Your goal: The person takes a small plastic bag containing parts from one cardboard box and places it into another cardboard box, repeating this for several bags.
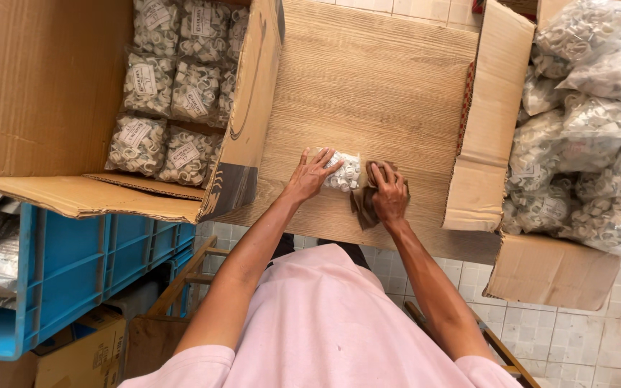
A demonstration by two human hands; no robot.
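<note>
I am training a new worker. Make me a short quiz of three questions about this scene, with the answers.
1. True or false: the left hand rests on a small bag of white parts.
2. What lies under the right hand? A) brown paper piece B) blue crate C) scissors
3. Which cardboard box holds neatly packed, labelled bags: the left box or the right box?

Key: 1 true; 2 A; 3 the left box.

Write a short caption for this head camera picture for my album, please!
Two hands, left hand and right hand, press a small bag of white parts on a wooden board between two cartons.
</note>
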